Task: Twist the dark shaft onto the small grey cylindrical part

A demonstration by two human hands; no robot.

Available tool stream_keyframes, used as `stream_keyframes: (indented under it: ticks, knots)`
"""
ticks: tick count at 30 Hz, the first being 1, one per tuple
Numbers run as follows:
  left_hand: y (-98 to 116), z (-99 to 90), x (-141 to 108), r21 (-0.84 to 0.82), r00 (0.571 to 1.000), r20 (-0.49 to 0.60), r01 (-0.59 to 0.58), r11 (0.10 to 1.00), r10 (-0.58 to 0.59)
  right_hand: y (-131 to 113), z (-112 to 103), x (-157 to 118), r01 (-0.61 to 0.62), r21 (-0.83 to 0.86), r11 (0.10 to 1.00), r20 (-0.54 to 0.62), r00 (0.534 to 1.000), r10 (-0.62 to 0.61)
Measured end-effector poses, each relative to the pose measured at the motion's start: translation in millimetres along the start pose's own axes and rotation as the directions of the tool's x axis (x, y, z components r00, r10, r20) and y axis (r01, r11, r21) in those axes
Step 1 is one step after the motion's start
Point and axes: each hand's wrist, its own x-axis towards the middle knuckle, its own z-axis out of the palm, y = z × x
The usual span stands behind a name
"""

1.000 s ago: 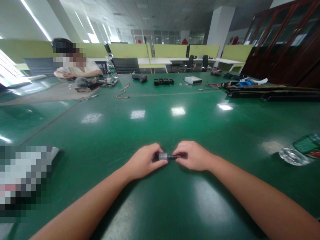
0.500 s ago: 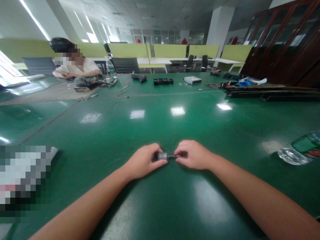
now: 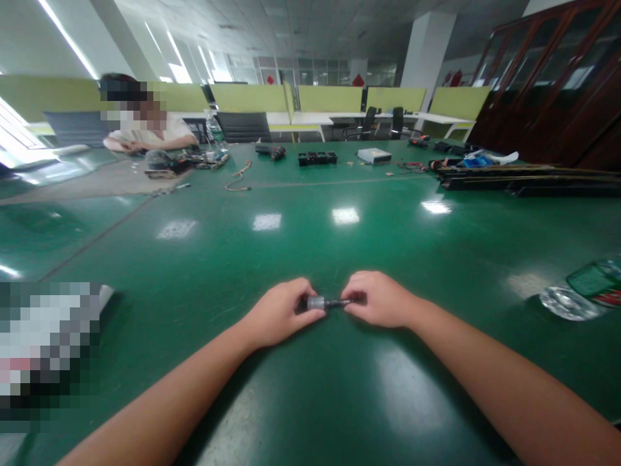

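Just above the green table (image 3: 301, 246), near its front middle, my left hand (image 3: 281, 312) grips a small metal cylinder (image 3: 316, 303) between thumb and fingers. A thin dark shaft (image 3: 334, 303) sticks out of the cylinder to the right. My right hand (image 3: 376, 299) is closed in a pinch around the far end of that shaft. The fingertips hide the shaft's tip. A narrow gap separates the two hands, and the shaft spans it.
A plastic bottle (image 3: 589, 285) lies at the right. A blurred-out box-like object (image 3: 43, 343) is at the left edge. Further back are a black block (image 3: 317, 158), a white box (image 3: 374, 155), dark strips (image 3: 528, 178) and a seated person (image 3: 150, 129) at a cluttered spot.
My right hand has shifted very slightly to the right along the shaft. My left hand and the cylinder have stayed in place.
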Motion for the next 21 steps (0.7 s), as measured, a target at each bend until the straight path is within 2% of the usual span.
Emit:
stream_keyframes:
  ticks: [9,21]
  knots:
    - [-1,0.4,0,-0.008,1.0,-0.001,0.009,1.0,-0.009,2,-3,1,-0.061,-0.013,0.998,0.014,0.998,0.061]
    - [-2,1.3,-1,0.0,1.0,-0.001,0.009,1.0,-0.009,7,-14,-2,-0.05,-0.007,0.999,0.041,0.998,0.051]
